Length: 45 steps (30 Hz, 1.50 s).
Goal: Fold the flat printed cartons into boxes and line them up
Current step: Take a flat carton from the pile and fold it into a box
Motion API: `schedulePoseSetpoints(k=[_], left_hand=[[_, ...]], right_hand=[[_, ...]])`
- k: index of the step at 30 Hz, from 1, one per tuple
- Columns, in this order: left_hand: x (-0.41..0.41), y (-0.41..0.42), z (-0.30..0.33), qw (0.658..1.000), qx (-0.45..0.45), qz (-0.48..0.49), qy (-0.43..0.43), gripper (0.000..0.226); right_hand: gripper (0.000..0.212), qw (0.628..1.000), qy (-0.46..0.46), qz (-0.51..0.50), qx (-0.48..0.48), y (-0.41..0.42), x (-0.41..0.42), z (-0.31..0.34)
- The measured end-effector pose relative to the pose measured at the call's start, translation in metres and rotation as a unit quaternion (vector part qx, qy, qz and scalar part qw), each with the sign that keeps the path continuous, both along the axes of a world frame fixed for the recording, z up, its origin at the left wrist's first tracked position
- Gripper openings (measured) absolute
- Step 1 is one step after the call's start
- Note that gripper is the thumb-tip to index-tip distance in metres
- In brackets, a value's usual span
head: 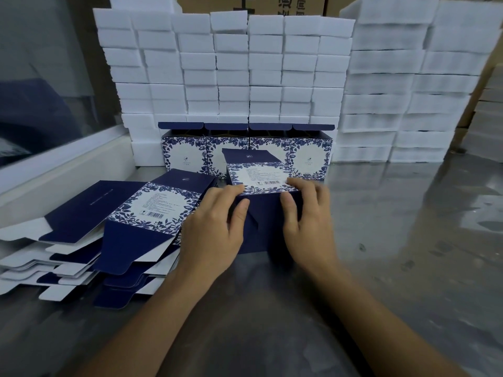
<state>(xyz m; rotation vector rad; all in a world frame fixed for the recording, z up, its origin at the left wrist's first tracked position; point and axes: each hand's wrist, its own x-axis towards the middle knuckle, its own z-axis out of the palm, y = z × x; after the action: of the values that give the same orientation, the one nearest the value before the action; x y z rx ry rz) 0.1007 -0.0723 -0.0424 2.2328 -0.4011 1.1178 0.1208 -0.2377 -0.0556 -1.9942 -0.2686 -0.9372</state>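
Steel table (394, 240) — cartons (81, 240), boxes (245, 151).

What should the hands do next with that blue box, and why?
Probably press the dark flaps shut. Both hands, left hand and right hand, hold the box lying on its side, so its end faces the person. Then it can join the row behind.

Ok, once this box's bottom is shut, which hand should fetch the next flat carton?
Left, probably. The stack of flat cartons lies right beside the left hand; the right hand would have to cross over the box both hands grip.
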Motion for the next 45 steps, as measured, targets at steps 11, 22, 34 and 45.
schedulePoseSetpoints(k=[11, 22, 34, 45], left_hand=[[-0.001, 0.000, -0.001, 1.000, 0.001, -0.013, 0.019, 0.037], [0.004, 0.005, -0.015, 0.997, -0.029, -0.037, 0.063, 0.085], [0.003, 0.007, -0.014, 0.998, -0.057, 0.009, 0.001, 0.069], [-0.002, 0.003, -0.011, 0.983, -0.161, -0.070, 0.058, 0.059]], right_hand=[[0.007, 0.999, 0.012, 0.014, 0.051, -0.014, 0.008, 0.002], [0.096, 0.983, 0.121, 0.139, 0.001, -0.017, 0.012, -0.008], [0.059, 0.998, 0.015, 0.046, -0.040, -0.009, 0.000, -0.002], [0.037, 0.989, 0.045, 0.104, 0.095, -0.005, -0.002, 0.000]])
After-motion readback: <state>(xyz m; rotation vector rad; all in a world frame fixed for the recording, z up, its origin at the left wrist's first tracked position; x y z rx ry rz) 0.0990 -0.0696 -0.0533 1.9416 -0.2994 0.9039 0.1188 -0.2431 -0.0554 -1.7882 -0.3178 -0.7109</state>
